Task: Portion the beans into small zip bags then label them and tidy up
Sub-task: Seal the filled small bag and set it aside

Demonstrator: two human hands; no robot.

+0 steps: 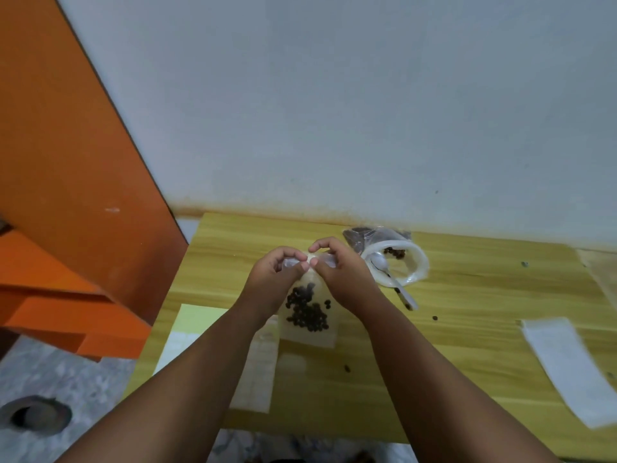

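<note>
Pale wall backs the wooden desk [467,345], where the left hand [277,275] and right hand [340,272] pinch the top of a zip bag [310,337] of dark beans [307,312] at mid-desk. Its neighbouring label sheet [180,342] is too blurred to read.

Zip bag [310,329] mouth hidden behind left grip [277,272], right grip [340,272]; paper strip [567,365] blurred.

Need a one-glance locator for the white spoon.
On the yellow wooden table, near the wall, a clear round tub sits right of the zip bag of beans. The spoon lies in it, handle sticking out over the near rim: the only solid white utensil there.
</note>
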